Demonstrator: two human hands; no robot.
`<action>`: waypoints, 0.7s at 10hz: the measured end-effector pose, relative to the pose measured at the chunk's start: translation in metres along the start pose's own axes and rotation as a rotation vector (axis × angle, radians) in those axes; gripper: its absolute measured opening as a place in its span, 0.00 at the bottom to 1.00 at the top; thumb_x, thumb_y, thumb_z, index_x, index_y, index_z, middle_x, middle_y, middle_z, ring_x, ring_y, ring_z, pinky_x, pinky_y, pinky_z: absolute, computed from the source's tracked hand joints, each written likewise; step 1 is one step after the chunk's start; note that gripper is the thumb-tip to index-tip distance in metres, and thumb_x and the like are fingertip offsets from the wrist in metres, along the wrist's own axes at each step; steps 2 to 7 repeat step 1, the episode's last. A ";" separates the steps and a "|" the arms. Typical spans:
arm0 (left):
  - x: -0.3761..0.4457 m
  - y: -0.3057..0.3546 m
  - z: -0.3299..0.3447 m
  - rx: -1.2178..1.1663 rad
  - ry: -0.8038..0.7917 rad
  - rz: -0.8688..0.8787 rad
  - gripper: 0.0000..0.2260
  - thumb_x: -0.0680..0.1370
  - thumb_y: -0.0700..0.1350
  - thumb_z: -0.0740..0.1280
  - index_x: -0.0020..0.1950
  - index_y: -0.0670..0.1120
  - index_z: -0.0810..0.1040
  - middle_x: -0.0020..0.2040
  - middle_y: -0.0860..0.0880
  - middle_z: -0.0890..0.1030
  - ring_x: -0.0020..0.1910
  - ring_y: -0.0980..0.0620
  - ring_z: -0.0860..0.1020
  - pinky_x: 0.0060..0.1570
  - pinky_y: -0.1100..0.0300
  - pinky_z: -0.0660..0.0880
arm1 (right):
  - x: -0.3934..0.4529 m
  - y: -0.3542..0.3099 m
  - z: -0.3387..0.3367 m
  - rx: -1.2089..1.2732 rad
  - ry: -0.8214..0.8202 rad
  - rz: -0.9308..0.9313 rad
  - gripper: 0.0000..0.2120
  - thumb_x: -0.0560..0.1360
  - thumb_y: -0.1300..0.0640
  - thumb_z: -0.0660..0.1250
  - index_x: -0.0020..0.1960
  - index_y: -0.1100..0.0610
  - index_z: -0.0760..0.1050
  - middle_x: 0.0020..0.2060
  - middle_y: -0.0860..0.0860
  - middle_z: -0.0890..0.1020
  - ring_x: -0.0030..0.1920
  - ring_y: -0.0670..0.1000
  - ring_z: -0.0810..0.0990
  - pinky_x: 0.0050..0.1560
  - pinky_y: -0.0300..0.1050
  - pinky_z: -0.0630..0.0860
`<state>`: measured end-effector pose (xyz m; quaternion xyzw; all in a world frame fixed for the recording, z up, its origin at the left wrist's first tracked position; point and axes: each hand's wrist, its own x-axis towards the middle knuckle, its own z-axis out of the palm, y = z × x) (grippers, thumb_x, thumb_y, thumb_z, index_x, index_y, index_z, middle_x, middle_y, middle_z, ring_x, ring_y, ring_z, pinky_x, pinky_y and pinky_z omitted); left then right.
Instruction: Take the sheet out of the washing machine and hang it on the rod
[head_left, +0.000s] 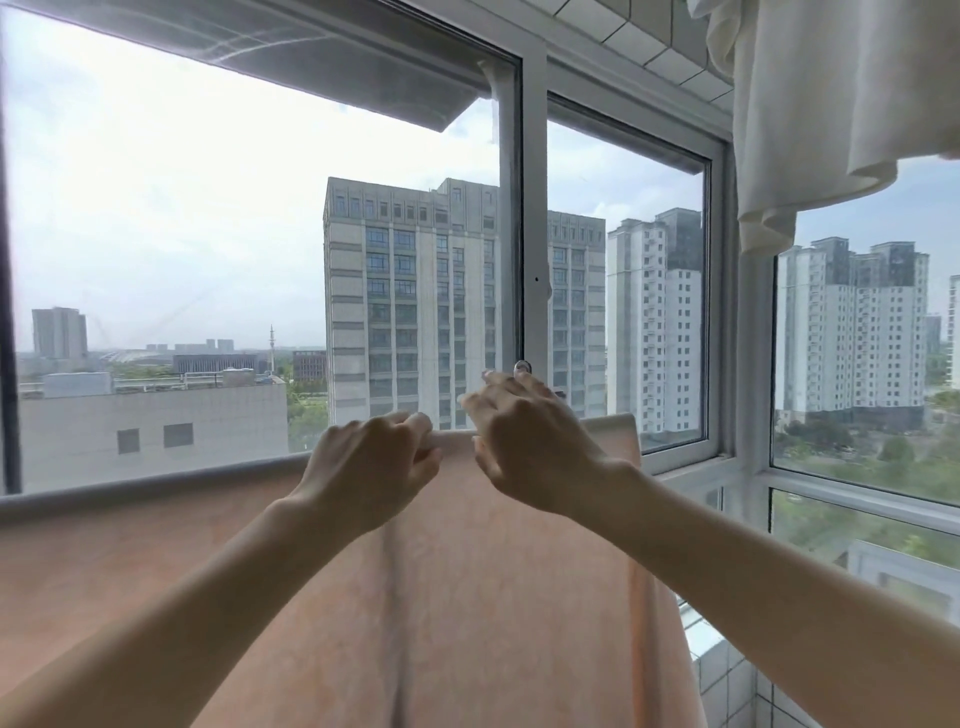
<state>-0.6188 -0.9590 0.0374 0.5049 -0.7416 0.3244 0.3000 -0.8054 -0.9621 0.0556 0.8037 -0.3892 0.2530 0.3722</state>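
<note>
1. White cloth (810, 104) – hangs top R, near R arm.
2. Window (532, 208) – sliding frame, city beyond; tiled wall low R.
3. Sheet (457, 597) – peach, draped in front of the sill, top edge at hand level.
4. Left hand (371, 460) – fingers curled, grasping sheet's top edge.
5. Right hand (524, 434) – fingers loose, spread above edge, just beside L; grip: none seen.

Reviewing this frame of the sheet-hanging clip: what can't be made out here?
- Rod: head view, none visible; the white cloth at top right is cut off by the upper edge.
- Washing machine: outside the frame.
- Pink sheet: its lower part is cut off by the bottom edge, and the arms cover some of it.
- Right hand: motion-blurred, so contact with the sheet is unclear.
- Left hand: grips the sheet's top edge; its fingertips are hidden.
</note>
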 end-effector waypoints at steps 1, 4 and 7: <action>-0.015 -0.011 -0.012 0.030 0.009 -0.011 0.11 0.79 0.57 0.61 0.52 0.52 0.76 0.43 0.56 0.80 0.37 0.55 0.79 0.36 0.60 0.73 | 0.002 -0.021 0.010 0.042 -0.066 -0.005 0.18 0.77 0.54 0.61 0.65 0.60 0.71 0.59 0.56 0.79 0.61 0.56 0.75 0.66 0.52 0.68; -0.015 -0.011 -0.012 0.030 0.009 -0.011 0.11 0.79 0.57 0.61 0.52 0.52 0.76 0.43 0.56 0.80 0.37 0.55 0.79 0.36 0.60 0.73 | 0.002 -0.021 0.010 0.042 -0.066 -0.005 0.18 0.77 0.54 0.61 0.65 0.60 0.71 0.59 0.56 0.79 0.61 0.56 0.75 0.66 0.52 0.68; -0.015 -0.011 -0.012 0.030 0.009 -0.011 0.11 0.79 0.57 0.61 0.52 0.52 0.76 0.43 0.56 0.80 0.37 0.55 0.79 0.36 0.60 0.73 | 0.002 -0.021 0.010 0.042 -0.066 -0.005 0.18 0.77 0.54 0.61 0.65 0.60 0.71 0.59 0.56 0.79 0.61 0.56 0.75 0.66 0.52 0.68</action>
